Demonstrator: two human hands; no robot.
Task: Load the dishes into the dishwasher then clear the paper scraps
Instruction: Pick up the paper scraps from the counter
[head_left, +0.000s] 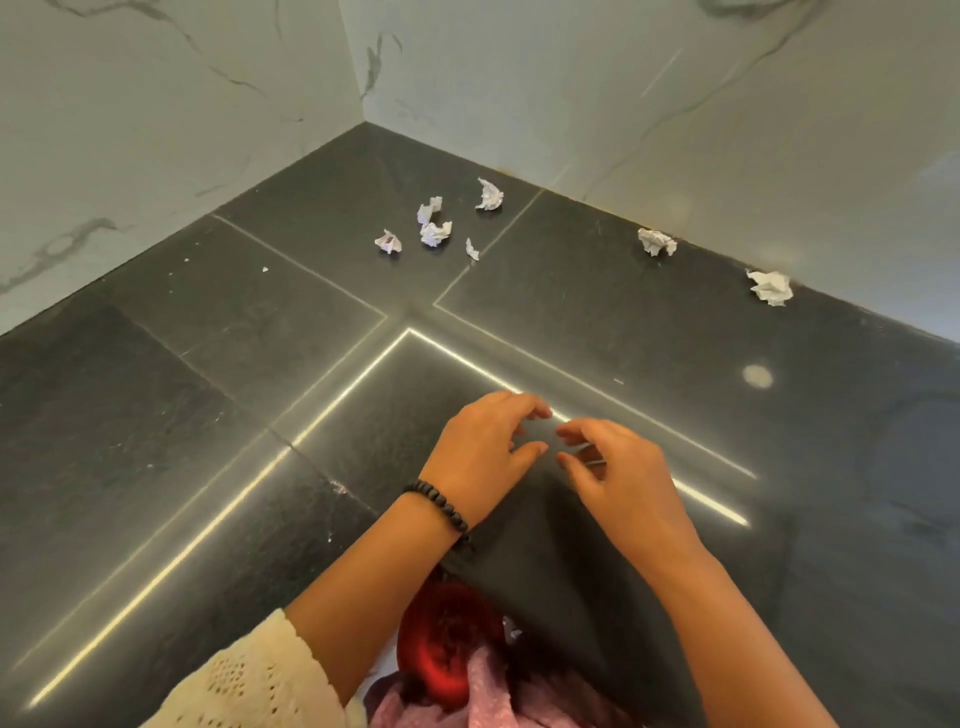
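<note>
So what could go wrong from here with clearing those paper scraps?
1. Seven scraps lie scattered: a cluster near the corner, two more along the right wall. The far ones could get missed.
2. The tiny scrap looks easy to overlook.
3. Both hands, left and right, hover empty and well short, so reaching is needed.

A dark stone countertop (218, 395), crossed by pale seams and bright strips of reflected light left of and just beyond the hands, runs far ahead of them into a corner where two white grey-veined marble walls (571, 93) meet.
</note>
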